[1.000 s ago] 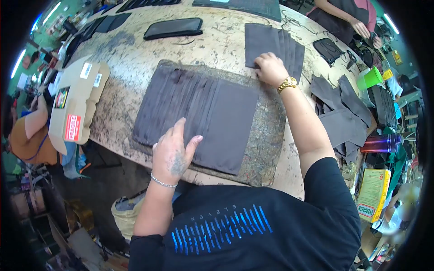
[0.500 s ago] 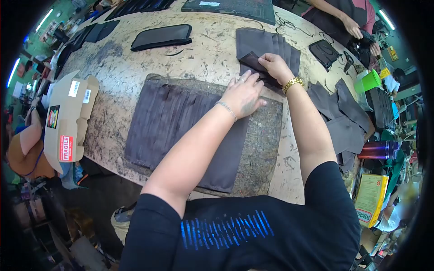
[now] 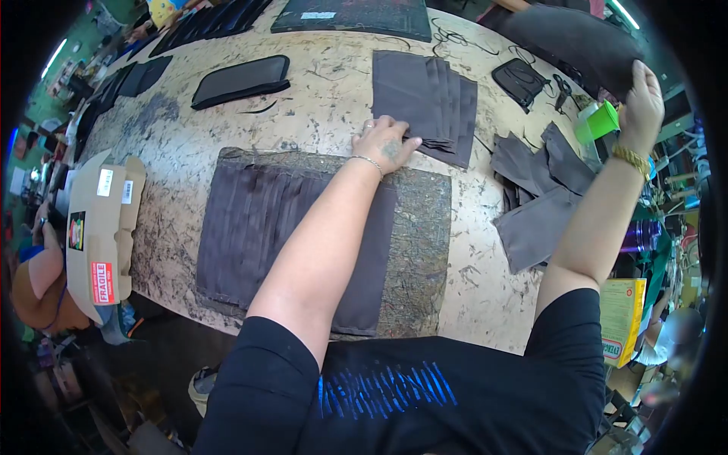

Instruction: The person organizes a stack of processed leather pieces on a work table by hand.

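- Round, scuffed pale wooden worktable [image 3: 227, 121] filled most of the view, taken here as the landmark.
- Large dark brown fabric piece [image 3: 576, 42] hung raised over the table's far right edge, gripped at its right end.
- Long brown pleated fabric panel [image 3: 258, 227] lay flat on a mottled green-brown cutting mat [image 3: 425, 243] at the table's near middle, partly hidden under the left forearm.
- Fanned stack of brown rectangular fabric cut pieces [image 3: 425, 95] rested on the table beyond the mat, toward the far centre.
- Loose heap of brown fabric offcuts [image 3: 538, 189] sprawled at the table's right edge.
- Folded tan cardboard box with a red "FRAGILE" sticker [image 3: 95, 227] sat on the table's left edge.
- Flat black zip pouch [image 3: 239, 80] lay on the far left part of the table; smaller black pouch [image 3: 519, 80] lay on the far right part.
- Yellow printed carton [image 3: 626, 318] stood off the table's near right side.
- Left hand [image 3: 383, 144] pressed flat, fingers spread, on the near corner of the fanned stack, wearing a thin silver bracelet; gripped nothing, only held the pieces down.
- Right hand [image 3: 643, 98] lifted above the table's right edge, wrist in a gold watch, fingers closed tight on the edge of the raised dark fabric.
- Bright green plastic cup [image 3: 597, 121] stood at the table's right edge, just beside the right wrist.
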Demonstrator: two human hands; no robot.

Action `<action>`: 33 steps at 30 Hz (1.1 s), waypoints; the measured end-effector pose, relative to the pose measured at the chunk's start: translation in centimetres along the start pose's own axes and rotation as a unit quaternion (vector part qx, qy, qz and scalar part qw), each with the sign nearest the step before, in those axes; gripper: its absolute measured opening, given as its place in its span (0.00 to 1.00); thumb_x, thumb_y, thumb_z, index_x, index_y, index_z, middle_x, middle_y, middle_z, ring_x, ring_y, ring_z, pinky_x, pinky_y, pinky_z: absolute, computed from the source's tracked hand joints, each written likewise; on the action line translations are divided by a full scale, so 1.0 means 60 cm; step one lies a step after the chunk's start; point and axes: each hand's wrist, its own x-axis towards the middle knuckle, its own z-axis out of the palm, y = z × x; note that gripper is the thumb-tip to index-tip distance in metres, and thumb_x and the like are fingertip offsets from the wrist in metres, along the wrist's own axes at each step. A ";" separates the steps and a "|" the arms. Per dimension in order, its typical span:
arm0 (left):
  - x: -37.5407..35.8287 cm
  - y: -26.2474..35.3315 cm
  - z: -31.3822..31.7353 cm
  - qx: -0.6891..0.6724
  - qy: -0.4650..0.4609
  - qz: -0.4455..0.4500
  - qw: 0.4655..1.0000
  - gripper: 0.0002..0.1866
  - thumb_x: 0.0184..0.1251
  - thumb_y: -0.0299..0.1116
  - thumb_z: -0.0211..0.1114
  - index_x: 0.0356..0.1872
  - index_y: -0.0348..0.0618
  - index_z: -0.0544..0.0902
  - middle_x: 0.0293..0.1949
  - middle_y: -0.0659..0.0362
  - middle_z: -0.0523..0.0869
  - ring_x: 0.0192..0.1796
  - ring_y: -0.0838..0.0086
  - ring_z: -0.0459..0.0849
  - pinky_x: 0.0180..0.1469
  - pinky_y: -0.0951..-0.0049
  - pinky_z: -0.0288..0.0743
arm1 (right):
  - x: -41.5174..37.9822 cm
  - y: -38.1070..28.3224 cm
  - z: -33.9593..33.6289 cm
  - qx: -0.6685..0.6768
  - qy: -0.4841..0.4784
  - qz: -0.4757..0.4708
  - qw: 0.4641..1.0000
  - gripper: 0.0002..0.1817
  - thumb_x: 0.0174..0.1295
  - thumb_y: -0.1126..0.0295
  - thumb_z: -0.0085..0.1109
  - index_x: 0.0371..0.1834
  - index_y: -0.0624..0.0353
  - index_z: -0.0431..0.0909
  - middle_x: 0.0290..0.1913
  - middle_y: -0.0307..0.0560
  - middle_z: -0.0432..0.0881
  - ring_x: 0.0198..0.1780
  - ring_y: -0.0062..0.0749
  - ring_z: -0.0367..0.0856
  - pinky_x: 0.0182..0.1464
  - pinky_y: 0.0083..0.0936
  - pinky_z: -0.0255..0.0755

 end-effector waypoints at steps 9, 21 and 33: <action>-0.178 0.112 -0.086 -0.634 -0.239 -0.052 0.733 0.23 0.59 0.46 0.60 0.41 0.31 0.77 0.37 0.55 0.82 0.39 0.76 0.80 0.38 0.81 0.72 | -0.424 -0.155 0.005 -0.220 -0.525 -0.143 0.810 0.08 0.46 0.76 0.60 0.31 0.60 0.74 0.40 0.49 0.79 0.46 0.44 0.76 0.50 0.35 0.68; -0.398 0.110 -0.127 -0.178 -0.080 0.148 0.970 0.21 0.51 0.18 0.51 0.50 0.37 0.73 0.35 0.43 0.81 0.36 0.58 0.82 0.41 0.68 0.75 | -0.532 -0.003 -0.060 0.256 -0.395 0.310 0.826 0.55 0.34 0.65 0.73 0.68 0.56 0.47 0.68 0.54 0.54 0.69 0.43 0.49 0.68 0.35 0.41; -0.422 0.026 -0.174 -0.676 -0.060 -0.048 0.733 0.16 0.54 0.19 0.57 0.46 0.34 0.75 0.40 0.56 0.82 0.39 0.77 0.81 0.44 0.76 0.76 | -0.461 -0.093 0.073 0.322 -0.502 0.181 0.782 0.44 0.43 0.73 0.69 0.65 0.60 0.53 0.59 0.56 0.64 0.58 0.38 0.67 0.56 0.27 0.66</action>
